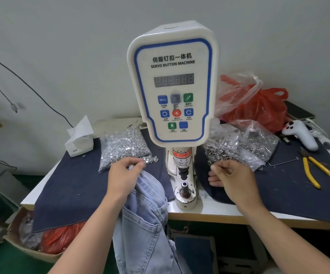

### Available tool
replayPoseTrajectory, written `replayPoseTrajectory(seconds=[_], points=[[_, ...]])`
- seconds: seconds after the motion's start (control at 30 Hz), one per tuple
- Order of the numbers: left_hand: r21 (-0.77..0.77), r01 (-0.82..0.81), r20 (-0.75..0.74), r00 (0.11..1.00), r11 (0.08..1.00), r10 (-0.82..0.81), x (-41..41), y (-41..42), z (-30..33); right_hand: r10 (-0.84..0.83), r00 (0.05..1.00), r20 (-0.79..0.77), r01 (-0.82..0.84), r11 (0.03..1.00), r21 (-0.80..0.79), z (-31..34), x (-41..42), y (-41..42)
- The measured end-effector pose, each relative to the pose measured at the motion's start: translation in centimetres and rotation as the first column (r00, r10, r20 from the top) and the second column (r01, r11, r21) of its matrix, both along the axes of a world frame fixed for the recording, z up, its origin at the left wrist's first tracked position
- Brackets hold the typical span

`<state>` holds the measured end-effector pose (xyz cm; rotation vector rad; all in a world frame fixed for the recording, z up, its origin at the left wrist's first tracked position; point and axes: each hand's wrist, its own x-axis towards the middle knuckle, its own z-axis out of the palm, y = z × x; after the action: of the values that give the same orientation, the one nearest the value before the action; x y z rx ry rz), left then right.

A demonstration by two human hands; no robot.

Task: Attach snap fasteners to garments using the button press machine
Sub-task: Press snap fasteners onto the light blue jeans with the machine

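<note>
The white servo button machine (172,84) stands at the table's middle, its lower die post (184,187) bare beneath the upper punch (183,172). My left hand (125,175) grips the top of light blue jeans (146,218) that hang off the table's front edge, and its fingertips pinch at the edge of a pile of shiny silver snap caps (124,147). My right hand (230,178) has curled fingers pinching at the near edge of a pile of small ring-shaped snap parts (237,149) in clear plastic.
Dark denim cloth (77,186) covers the table on both sides of the machine. Yellow-handled pliers (322,171), a white handheld controller (300,135) and red plastic bags (259,107) lie at the right. A tissue box (79,139) stands at the left. A cardboard box (27,238) sits below.
</note>
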<state>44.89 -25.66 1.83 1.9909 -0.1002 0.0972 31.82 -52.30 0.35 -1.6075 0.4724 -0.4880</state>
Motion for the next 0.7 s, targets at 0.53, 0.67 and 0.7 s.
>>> replayPoseTrajectory(seconds=[0.53,0.67,0.7], points=[[-0.045,0.183,-0.044,0.982,0.982,-0.185,-5.1,-1.9,1.2,0.225,0.963,-0.149,-0.096,0.801,0.591,3.4,-1.2,5.2],[0.008,0.231,-0.033,0.972,0.973,-0.231,-5.7,-2.4,1.2,0.248,0.961,-0.120,-0.110,0.745,0.658,3.9,-1.1,5.7],[0.016,0.239,-0.034,0.971,0.971,-0.238,-5.8,-2.4,1.2,0.251,0.960,-0.122,-0.108,0.738,0.666,3.9,-1.1,5.8]])
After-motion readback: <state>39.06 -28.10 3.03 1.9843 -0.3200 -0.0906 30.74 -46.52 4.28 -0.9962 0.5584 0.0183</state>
